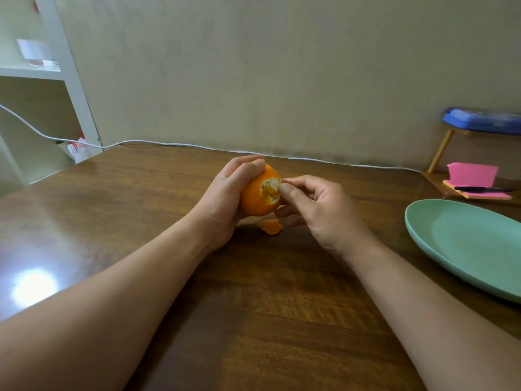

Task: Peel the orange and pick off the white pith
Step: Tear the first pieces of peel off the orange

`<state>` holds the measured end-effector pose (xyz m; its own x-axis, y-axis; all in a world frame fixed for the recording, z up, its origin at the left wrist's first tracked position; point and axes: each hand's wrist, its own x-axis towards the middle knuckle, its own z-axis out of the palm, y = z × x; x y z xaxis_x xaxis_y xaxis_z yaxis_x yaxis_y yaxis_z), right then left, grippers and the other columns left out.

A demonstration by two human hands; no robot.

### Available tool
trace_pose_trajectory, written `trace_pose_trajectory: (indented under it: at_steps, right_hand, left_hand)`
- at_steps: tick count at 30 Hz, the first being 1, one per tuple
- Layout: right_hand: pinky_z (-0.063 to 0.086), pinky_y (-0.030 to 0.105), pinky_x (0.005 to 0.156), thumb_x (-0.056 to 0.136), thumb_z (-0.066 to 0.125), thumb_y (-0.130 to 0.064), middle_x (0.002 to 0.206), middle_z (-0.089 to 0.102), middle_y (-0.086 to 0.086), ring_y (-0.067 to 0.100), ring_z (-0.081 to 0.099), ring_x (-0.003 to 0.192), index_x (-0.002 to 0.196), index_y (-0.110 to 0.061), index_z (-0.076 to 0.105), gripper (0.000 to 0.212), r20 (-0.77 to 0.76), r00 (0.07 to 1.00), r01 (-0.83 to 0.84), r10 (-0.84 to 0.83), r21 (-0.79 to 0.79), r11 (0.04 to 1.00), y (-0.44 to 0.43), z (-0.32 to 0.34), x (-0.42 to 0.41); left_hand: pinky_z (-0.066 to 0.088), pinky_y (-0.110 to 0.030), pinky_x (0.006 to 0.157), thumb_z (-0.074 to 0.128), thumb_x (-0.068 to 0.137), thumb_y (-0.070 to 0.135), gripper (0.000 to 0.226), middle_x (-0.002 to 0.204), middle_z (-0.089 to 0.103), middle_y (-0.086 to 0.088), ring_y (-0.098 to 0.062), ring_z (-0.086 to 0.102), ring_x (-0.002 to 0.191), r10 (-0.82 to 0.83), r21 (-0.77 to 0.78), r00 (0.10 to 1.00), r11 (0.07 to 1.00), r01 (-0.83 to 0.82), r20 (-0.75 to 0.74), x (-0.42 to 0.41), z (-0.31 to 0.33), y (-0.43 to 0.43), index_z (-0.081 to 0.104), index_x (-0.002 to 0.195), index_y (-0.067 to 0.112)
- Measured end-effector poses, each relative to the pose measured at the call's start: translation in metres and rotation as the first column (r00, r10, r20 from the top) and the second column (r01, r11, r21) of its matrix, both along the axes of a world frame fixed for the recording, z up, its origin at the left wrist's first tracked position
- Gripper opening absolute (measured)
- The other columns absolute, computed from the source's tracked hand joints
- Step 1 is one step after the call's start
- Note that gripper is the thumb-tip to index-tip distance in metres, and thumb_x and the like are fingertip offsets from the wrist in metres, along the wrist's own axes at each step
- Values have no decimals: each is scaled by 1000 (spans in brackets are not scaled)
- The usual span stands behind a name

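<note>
An orange [255, 199] is held just above the wooden table [253, 306], near its far middle. My left hand [225, 198] grips it from the left, fingers curled over the top. A small patch of peel is gone at its right end, showing pale pith and flesh. My right hand [313, 207] pinches the edge of the peel at that opening with thumb and forefinger. One torn piece of orange peel [270, 226] lies on the table right under the fruit.
A green plate [462, 244] sits at the right edge of the table. Behind it lie pink sticky notes [473, 176] with a black pen [482, 189] on them. A white cable [169, 143] runs along the far table edge. White shelving stands at far left.
</note>
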<state>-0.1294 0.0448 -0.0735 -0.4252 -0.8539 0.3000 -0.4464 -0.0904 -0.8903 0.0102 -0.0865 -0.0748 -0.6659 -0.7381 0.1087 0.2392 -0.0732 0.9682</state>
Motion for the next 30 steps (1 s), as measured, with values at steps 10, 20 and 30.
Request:
trace_pose_trajectory:
  at_steps: [10,20,30]
  right_hand:
    - [67,47,80,99,74,-40,97,80,-3,13,79,89,110,-28,70,16,-134,990,44,-41,17,999,-3,-4,1]
    - [68,40,80,105,64,-38,114,76,-2,11,78,98,131,-21,67,31,-38,998,-37,40,53,998,-1,3,1]
    - [65,30,65,107,62,-35,115,74,-5,10,78,91,133,-28,62,27,-101,994,-32,41,88,996,1,3,5]
  left_hand:
    - [62,-35,71,72,99,45,30,116,71,-11,-25,74,97,123,-232,990,967,-104,67,-2,-1,5,74,116,20]
    - [61,-57,98,71,99,50,33,119,71,-10,-35,72,114,152,-175,987,975,-140,54,0,0,2,73,118,23]
    - [64,-53,92,75,93,56,35,117,70,-7,-33,72,112,161,-193,985,970,-145,66,0,1,7,72,114,28]
